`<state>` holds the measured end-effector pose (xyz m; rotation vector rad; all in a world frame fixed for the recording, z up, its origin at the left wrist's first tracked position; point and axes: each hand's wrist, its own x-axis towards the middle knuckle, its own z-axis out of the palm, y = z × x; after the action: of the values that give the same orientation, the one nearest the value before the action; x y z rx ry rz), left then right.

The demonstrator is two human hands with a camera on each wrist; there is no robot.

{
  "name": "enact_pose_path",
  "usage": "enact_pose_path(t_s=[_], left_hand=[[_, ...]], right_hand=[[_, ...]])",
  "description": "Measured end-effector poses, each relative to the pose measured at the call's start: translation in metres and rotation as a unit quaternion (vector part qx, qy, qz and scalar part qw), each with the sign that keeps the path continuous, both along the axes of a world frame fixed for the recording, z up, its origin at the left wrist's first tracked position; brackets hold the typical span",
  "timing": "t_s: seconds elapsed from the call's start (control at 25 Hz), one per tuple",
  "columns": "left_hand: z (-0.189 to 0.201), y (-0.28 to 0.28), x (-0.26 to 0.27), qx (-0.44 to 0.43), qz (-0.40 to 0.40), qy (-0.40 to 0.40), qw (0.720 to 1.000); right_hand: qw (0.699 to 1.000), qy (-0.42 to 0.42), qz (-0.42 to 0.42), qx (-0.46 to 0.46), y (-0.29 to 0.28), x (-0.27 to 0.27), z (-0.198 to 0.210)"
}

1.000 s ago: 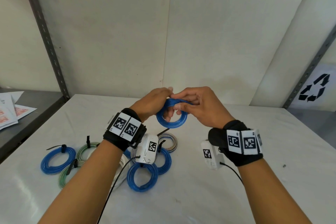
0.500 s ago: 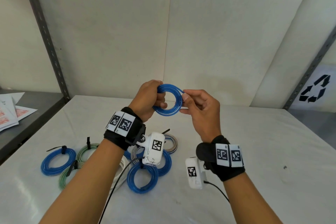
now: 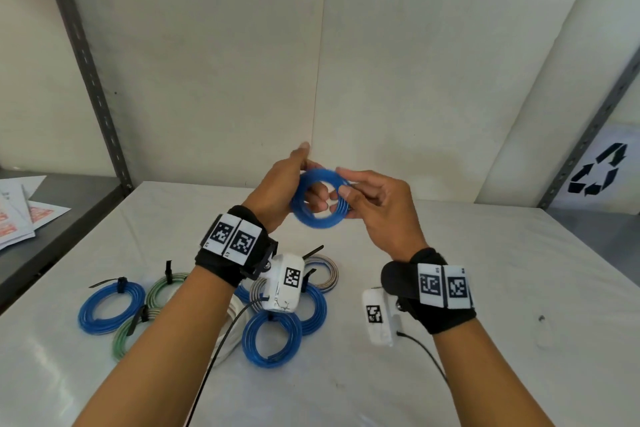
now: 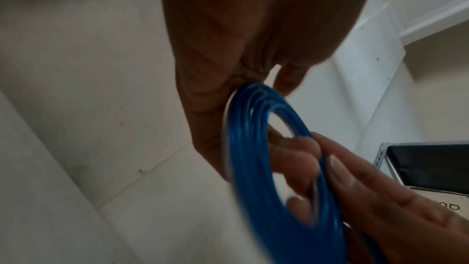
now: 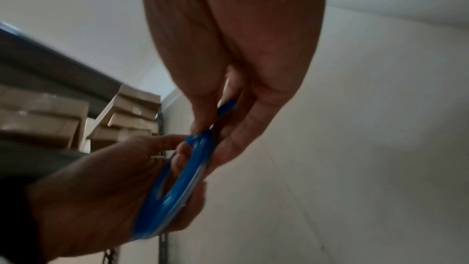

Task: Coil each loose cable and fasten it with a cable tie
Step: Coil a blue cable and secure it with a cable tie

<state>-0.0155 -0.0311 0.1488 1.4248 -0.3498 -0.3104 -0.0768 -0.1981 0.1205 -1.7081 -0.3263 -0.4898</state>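
While both hands are raised above the white table (image 3: pixel 450 270), they hold one blue coil (image 3: pixel 317 222) between them, clear of the surface. Left hand (image 3: pixel 277 194) grips the coil's left side, thumb up along the rim, fingers curled through the opening. Right hand (image 3: pixel 377 208) pinches the right side, thumb in front, fingers behind. In the left wrist view the blue coil (image 4: pixel 256 148) is blurred, with right fingertips (image 4: pixel 299 160) showing through its opening. I see no tie on it. On the table below the left forearm lie tied coils: a blue one (image 3: pixel 110 308) far left, green ones (image 3: pixel 162 291) beside it, more blue (image 3: pixel 270 343) and a grey one (image 3: pixel 325 270) nearer centre, some overlapping. Papers (image 3: pixel 24 215) sit on the left shelf.
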Motion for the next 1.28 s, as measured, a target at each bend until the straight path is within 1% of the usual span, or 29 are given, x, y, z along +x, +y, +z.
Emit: enact_pose_path(t_s=[0.08,0.12,0.16,0.2,0.36,0.52,0.64,0.84,0.96,1.04,1.16,1.28], left_hand=[[0.0,0.002,-0.002,0.104,-0.038,-0.034,0.993],[-0.001,0.002,-0.004,0.134,-0.06,-0.037,0.988],[-0.002,-0.001,-0.007,0.144,-0.074,-0.036,0.986],[-0.002,-0.004,-0.008,0.14,-0.077,-0.037,0.986],[0.0,-0.009,-0.009,0.124,-0.034,-0.072,0.989],[-0.001,-0.009,-0.008,0.132,-0.028,-0.088,0.987],[-0.001,-0.009,-0.007,0.099,-0.004,-0.087,0.991],[-0.003,-0.01,-0.005,0.014,0.045,-0.047,0.998],[-0.001,-0.007,-0.003,-0.062,0.053,-0.011,0.997],[-0.001,-0.007,-0.003,-0.093,0.054,0.009,0.994],[-0.001,-0.011,-0.005,-0.098,0.062,0.016,0.993],[0.001,-0.011,-0.004,-0.116,0.073,0.019,0.99]], right_hand=[[0.993,0.031,0.039,-0.106,-0.01,-0.001,0.007],[0.988,0.038,0.042,-0.145,-0.012,0.0,0.009],[0.985,0.042,0.037,-0.164,-0.014,0.0,0.011],[0.985,0.041,0.034,-0.164,-0.015,0.001,0.013],[0.989,0.001,0.019,-0.147,-0.017,0.0,0.016],[0.997,-0.006,-0.017,-0.081,-0.014,0.0,0.012],[0.998,-0.01,-0.057,-0.012,-0.001,-0.004,0.0],[0.994,-0.024,-0.075,0.076,0.017,-0.003,-0.016],[0.995,-0.02,-0.052,0.078,0.019,-0.003,-0.016],[0.995,-0.012,-0.04,0.087,0.02,-0.004,-0.016],[0.988,-0.015,-0.061,0.138,0.025,-0.005,-0.017],[0.988,-0.028,-0.067,0.133,0.028,-0.006,-0.02]])
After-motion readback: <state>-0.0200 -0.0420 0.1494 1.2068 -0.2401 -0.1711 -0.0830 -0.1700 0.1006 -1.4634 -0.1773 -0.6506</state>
